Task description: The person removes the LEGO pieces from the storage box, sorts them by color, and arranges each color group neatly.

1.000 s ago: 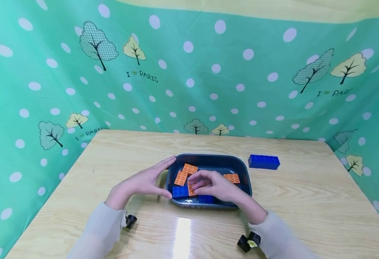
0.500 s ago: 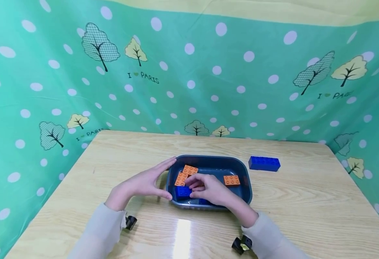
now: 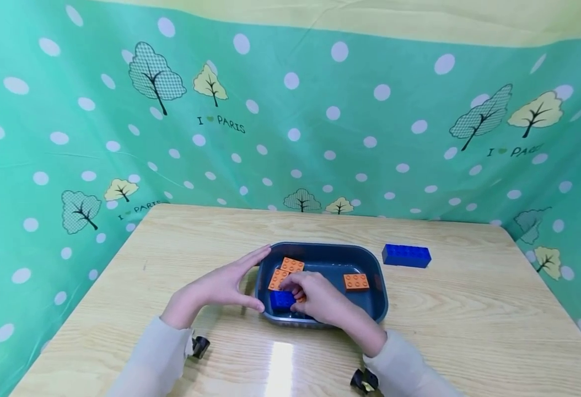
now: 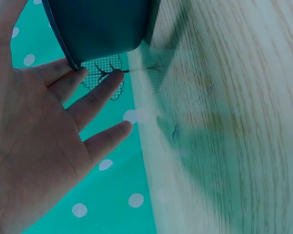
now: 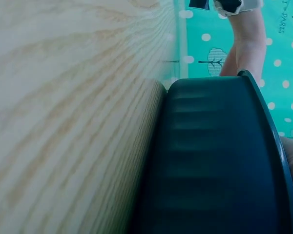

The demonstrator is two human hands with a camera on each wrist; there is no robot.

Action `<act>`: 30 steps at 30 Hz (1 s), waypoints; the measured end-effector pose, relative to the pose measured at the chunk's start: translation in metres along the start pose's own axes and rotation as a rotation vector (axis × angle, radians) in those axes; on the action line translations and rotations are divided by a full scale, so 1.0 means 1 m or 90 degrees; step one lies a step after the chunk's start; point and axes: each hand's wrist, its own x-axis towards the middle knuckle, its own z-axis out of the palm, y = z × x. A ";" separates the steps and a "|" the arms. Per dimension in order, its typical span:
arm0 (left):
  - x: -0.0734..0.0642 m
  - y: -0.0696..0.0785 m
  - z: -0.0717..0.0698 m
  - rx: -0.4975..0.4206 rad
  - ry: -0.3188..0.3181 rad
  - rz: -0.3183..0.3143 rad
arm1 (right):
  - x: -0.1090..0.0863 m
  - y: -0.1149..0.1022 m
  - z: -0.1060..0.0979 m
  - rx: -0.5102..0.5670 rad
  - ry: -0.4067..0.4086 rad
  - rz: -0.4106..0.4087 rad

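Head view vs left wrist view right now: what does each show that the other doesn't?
Head only: inside of the box, with orange bricks and a blue brick; the right hand curled over bricks in there; the long blue brick on the table.

Left wrist only: creased palm of the left hand, face-on, and the box's outer end wall.

Both: left hand touching the box, table surface, polka-dot curtain.
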 end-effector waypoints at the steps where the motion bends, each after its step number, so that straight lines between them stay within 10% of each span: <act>1: 0.000 0.000 0.000 -0.001 0.000 0.002 | 0.000 0.000 0.000 -0.011 0.002 -0.003; 12: 0.000 0.002 -0.001 -0.004 -0.010 -0.003 | -0.004 -0.005 0.004 -0.081 0.043 -0.024; 30: -0.001 0.000 0.002 0.003 0.004 -0.022 | -0.017 -0.001 -0.026 0.096 0.198 -0.033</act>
